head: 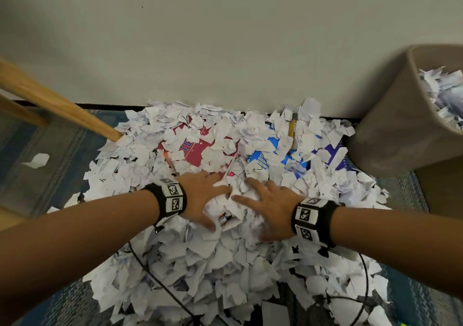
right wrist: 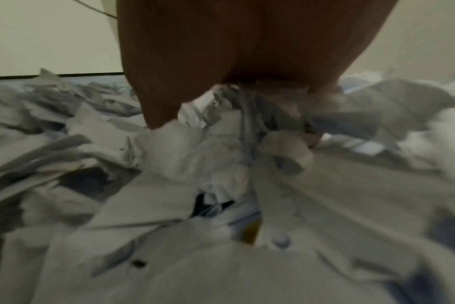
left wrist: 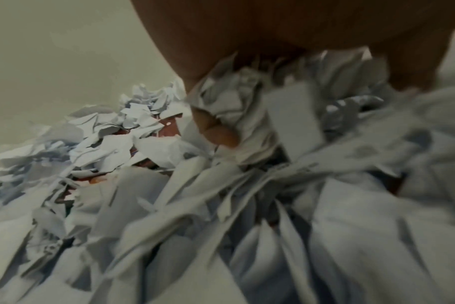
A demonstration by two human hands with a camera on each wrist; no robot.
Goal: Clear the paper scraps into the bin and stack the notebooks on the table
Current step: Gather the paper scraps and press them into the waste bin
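The paper scraps (head: 200,263) lie in a thick heap on the floor against the wall, half burying a red notebook (head: 198,150) and a blue notebook (head: 265,160) at the far side; the bin (head: 400,130) stands to the right, already partly filled. The left hand (head: 200,197) and right hand (head: 270,205) sit side by side in the middle of the heap, fingers curled around a bunch of scraps. The scraps look light, loose and crumply, likely to spill; scooping from underneath with both palms should hold best; the notebooks look stiffer and suited to lifting by an edge.
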